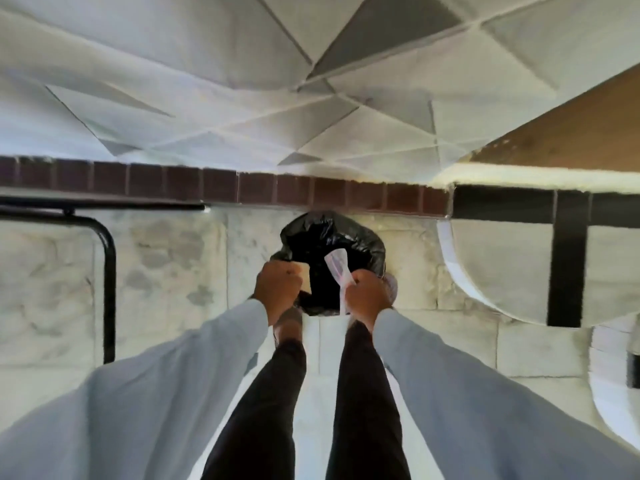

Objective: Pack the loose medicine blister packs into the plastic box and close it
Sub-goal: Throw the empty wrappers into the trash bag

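Note:
I am standing and looking straight down over a bin lined with a black plastic bag (332,244) on the floor. My left hand (277,289) is closed on a small tan piece (305,280) at the bin's left rim. My right hand (369,296) is closed on a thin clear plastic piece (337,268) that sticks out over the bin's opening. No plastic box and no blister packs can be made out in this view.
My dark trouser legs (360,393) stand just short of the bin on a pale tiled floor (166,271). A black metal frame (109,271) is at the left. A round white table edge (485,258) with a black leg is at the right.

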`<state>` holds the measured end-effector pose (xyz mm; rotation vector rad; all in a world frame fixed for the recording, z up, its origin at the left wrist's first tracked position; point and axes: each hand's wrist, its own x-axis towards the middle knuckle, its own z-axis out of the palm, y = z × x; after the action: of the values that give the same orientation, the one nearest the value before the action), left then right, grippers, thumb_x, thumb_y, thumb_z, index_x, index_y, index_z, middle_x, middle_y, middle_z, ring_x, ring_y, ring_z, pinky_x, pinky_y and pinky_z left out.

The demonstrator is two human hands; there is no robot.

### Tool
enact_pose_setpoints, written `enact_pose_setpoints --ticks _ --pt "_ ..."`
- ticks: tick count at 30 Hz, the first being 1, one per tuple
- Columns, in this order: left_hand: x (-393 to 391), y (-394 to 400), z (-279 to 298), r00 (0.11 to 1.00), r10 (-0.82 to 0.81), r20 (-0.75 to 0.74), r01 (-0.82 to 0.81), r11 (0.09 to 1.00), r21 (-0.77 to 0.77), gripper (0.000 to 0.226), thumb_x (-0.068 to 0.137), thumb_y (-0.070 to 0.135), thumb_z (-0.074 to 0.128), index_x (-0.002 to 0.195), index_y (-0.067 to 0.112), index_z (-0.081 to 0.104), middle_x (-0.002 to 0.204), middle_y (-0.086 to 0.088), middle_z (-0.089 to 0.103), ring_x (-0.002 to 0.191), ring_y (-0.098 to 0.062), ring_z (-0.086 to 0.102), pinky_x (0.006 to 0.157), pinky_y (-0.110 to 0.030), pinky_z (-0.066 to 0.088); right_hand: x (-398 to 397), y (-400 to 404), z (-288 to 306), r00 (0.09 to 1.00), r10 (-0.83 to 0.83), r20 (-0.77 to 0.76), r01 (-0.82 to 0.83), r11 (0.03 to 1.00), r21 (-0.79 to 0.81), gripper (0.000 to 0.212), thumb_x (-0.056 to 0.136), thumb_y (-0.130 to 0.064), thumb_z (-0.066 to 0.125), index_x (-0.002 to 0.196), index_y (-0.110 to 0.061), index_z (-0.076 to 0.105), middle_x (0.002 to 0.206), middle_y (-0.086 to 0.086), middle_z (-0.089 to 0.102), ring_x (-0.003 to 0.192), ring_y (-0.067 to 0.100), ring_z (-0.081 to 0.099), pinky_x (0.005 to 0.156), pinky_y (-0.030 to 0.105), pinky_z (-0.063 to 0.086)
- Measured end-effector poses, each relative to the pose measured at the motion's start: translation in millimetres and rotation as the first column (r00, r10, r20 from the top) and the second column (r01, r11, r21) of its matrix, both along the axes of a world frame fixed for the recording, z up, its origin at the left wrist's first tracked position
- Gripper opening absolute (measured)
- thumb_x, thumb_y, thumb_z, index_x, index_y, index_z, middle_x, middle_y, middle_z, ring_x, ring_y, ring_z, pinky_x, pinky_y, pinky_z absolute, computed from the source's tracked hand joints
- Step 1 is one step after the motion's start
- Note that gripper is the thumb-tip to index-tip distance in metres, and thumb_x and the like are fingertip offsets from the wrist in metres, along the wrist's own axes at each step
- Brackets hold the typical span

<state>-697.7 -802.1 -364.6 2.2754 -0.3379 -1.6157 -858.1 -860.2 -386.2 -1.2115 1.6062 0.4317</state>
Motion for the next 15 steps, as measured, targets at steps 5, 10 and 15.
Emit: enact_pose_setpoints --ticks 5,10,15 --pt "-16.9 -11.5 -73.4 0.99 -0.006 -0.138 0.015 0.998 0.059 0.024 0.075 0.014 0.055 0.075 0.037 0.045 0.106 -0.004 0.05 0.095 -0.02 0.05 0.096 -0.043 0.049 -1.3 -14.5 -68.5 0.998 0.067 -0.008 -0.066 0.996 0.052 0.02 0.083 -0.006 0.047 0.098 -0.005 0.06 0.1 0.019 0.065 0.094 0.035 0.062 0.073 0.036 0.049" --pt "-27.4 -14.8 -125.0 0.992 -0.002 -0.123 0.011 0.997 0.075 0.01 0.077 0.016 0.056 0.086 0.021 0.056 0.097 -0.006 0.059 0.093 -0.028 0.06 0.094 -0.05 0.052 -5.6 -17.6 -112.0 0.997 0.069 0.024 -0.071 0.993 0.097 0.019 0.084 -0.012 0.057 0.1 -0.005 0.064 0.096 0.014 0.065 0.09 0.031 0.062 0.077 0.037 0.051" --pt "-29.3 -10.6 -139.6 0.987 0.103 -0.124 -0.088 0.989 0.122 0.033 0.079 0.013 0.06 0.111 0.014 0.064 0.111 -0.016 0.066 0.101 -0.031 0.063 0.093 -0.045 0.053 -4.3 -17.4 -119.1 0.998 0.045 0.043 -0.051 0.989 0.139 0.038 0.084 -0.008 0.061 0.12 0.002 0.056 0.117 0.022 0.064 0.108 0.035 0.061 0.099 0.047 0.049"
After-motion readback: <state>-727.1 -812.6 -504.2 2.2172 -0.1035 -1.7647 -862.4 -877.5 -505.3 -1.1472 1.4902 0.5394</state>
